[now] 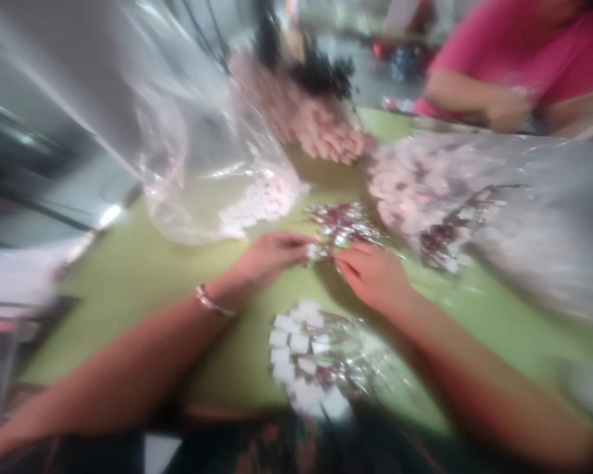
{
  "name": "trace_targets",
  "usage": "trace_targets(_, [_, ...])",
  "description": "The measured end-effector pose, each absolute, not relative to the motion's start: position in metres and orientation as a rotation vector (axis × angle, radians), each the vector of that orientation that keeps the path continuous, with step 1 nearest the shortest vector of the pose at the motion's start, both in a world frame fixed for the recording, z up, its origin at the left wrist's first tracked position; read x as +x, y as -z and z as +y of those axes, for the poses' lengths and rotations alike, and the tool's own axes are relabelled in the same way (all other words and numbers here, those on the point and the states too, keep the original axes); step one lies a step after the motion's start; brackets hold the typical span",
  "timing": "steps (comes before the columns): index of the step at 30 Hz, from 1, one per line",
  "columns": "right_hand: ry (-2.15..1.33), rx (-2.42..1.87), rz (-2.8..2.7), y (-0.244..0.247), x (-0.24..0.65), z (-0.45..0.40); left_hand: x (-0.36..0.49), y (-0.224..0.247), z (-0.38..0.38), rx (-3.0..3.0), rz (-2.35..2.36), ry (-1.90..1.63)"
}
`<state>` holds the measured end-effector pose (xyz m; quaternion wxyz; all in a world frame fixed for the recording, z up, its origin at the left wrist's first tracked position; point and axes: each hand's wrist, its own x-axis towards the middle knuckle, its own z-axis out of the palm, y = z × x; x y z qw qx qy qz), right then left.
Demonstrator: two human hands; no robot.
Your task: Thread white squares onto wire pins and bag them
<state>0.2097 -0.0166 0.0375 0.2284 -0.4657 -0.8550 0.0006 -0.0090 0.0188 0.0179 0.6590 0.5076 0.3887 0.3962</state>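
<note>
Over the middle of the green table, my left hand (271,257) pinches a small white piece (311,251) between thumb and fingertips. Just to its right, my right hand (375,273) has its fingers pressed together beside the white piece; blur hides what they hold. Right behind both hands lies a loose pile of shiny red and silver strands (346,220). Closer to my body rests a bundle of white square tags (299,342) with clear, glinting strands running off to the right.
A clear plastic bag (178,164) with white squares (261,201) stands back left. Pale pink pieces (331,135) lie at the back. On the right is a large plastic bag (538,217) beside another dark red and silver cluster (439,243). A person in pink (524,59) sits across.
</note>
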Motion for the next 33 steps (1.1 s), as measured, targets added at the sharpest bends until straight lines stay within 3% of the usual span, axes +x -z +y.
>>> trace_targets(8, [-0.134,-1.378,-2.515,-0.047,0.207,-0.020,-0.007,-0.022,0.013,1.467,1.079,-0.853])
trace_targets(21, [-0.247,-1.371,-2.449,-0.034,0.196,-0.023,0.000,-0.012,0.009,1.350,0.993,-0.787])
trace_targets(29, [-0.554,-1.309,-2.574,-0.044,0.188,-0.034,-0.025,-0.033,0.042,2.290,1.367,-0.835])
trace_targets(33, [-0.564,-1.313,-2.475,-0.050,0.199,-0.022,-0.041,-0.015,0.065,2.637,1.511,-0.585])
